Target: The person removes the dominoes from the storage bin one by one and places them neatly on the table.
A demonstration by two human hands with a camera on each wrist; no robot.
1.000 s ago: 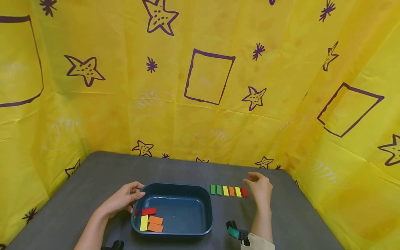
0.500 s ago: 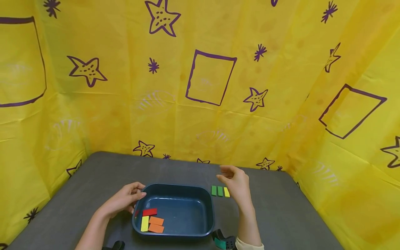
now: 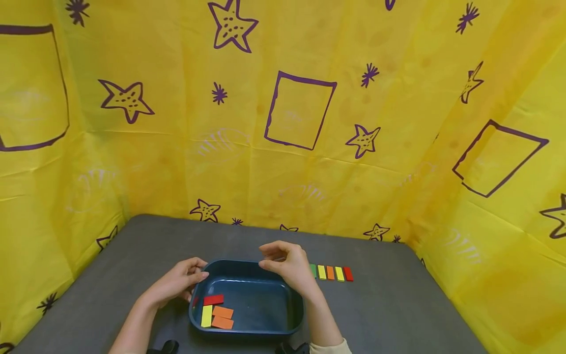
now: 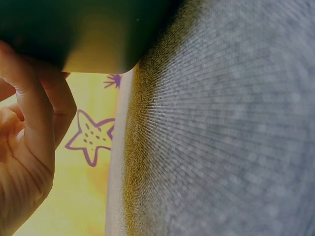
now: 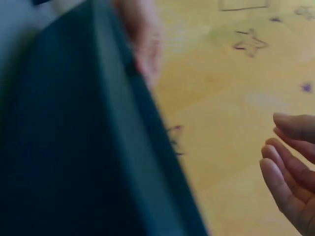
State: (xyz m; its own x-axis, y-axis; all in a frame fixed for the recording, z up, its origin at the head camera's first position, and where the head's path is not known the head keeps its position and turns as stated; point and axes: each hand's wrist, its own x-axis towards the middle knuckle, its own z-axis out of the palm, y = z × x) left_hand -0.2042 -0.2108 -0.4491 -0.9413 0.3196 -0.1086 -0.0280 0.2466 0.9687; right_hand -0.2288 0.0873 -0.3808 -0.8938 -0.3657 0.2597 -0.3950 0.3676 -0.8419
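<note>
My left hand (image 3: 179, 281) grips the left wall of a dark blue plastic tub (image 3: 265, 307), thumb at the rim. In the left wrist view its curled fingers lie against the tub's underside and wall. Inside, to the left, are a red tile (image 3: 213, 299), a yellow tile (image 3: 206, 316) and two orange tiles (image 3: 223, 312). Over the tub's back right corner hovers my right hand (image 3: 289, 268), its fingers loosely bent. Nothing shows between thumb and fingers of the right hand (image 5: 293, 177) in the right wrist view.
Right of the tub, a row of tiles stands on the grey table (image 3: 398, 305): part of a green one (image 3: 313, 271), then yellow (image 3: 322, 272), orange (image 3: 330, 273), yellow (image 3: 339, 274) and red (image 3: 348, 274). My right hand covers the row's left end. A yellow patterned cloth (image 3: 247, 172) hangs behind.
My right hand has travelled left, from the red end of the tile row, across the row, to above the tub. The left hand keeps its hold; the tiles in the tub stay put.
</note>
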